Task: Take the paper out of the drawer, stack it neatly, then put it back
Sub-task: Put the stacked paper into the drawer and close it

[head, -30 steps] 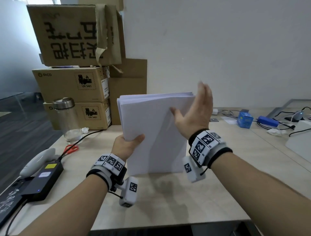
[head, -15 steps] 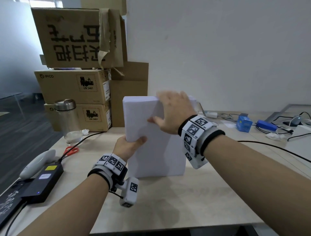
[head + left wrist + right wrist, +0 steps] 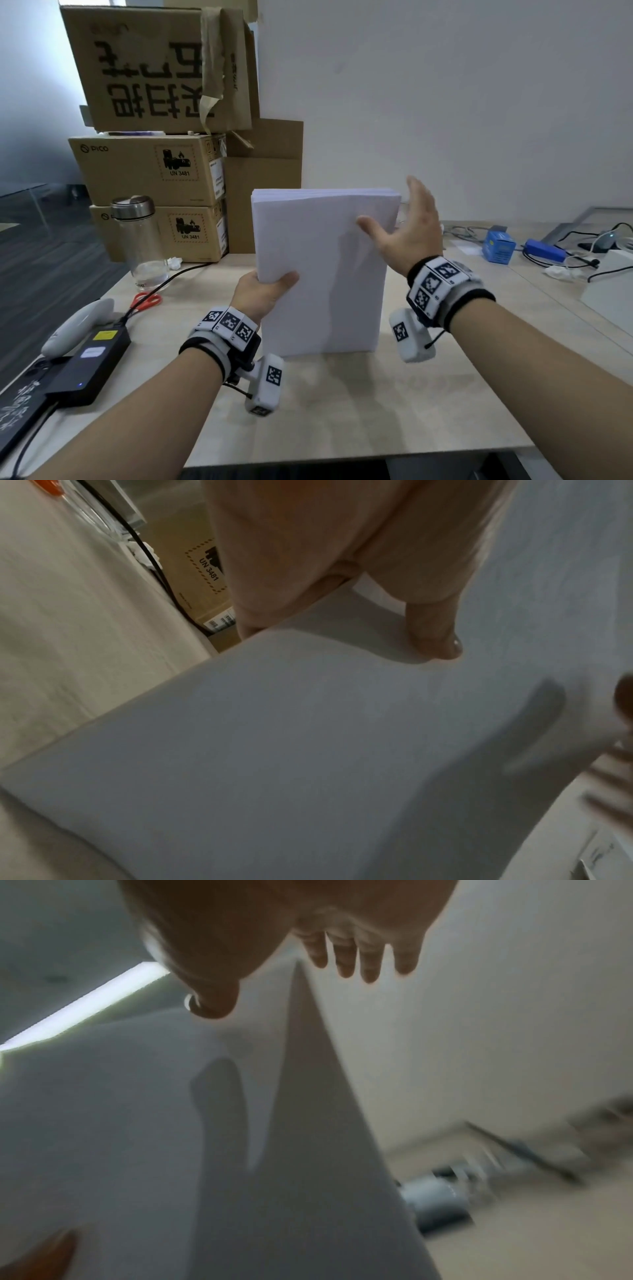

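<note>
Whereas half a second ago the right hand lay flat over the top edge of the paper stack, it has now swung off to the stack's right side, fingers straight and spread, thumb in front of the sheet face; whether the palm touches the edge I cannot tell. The stack has stayed upright at frame centre, bottom edge on the table, top edge looking more even than a second ago. The left hand has kept its hold at the lower left edge, thumb curled over the front sheet, fingers behind.

Surroundings: cardboard boxes stacked at upper left against the wall; a clear bottle with a steel lid in front of them; red-handled scissors and a black power brick at left. A blue box and cables lie at right, well apart from the stack. The drawer shows in no view.
</note>
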